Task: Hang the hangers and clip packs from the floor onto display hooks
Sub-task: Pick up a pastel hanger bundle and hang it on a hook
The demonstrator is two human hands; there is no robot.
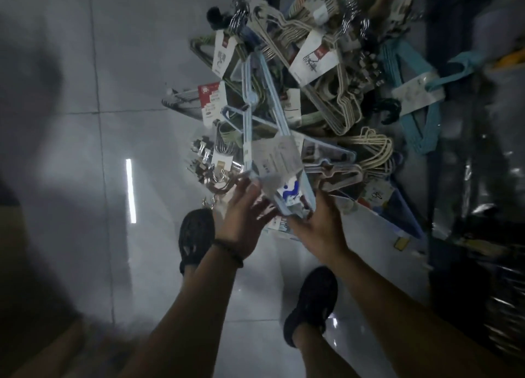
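Left hand [241, 224] fingers [250, 187] straight, loosely spread against the pale blue hanger pack [272, 150]; right hand [321, 230] pinching its lower corner, though blurred. Held just above the pile on the floor [113, 65]. Lift straight up, easing free of the beige hangers [335, 113] beneath. Mind the clip pack [210, 164] beside the left shoe [196, 235]. No display hooks visible.

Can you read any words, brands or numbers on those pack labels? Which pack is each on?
No text is readable; everything is blurred.
Blue hanger pack label: grey print, blue mark, unreadable.
Red-and-white card: unreadable.
White card, red logo: unreadable.
Big white card, red logo: unreadable.
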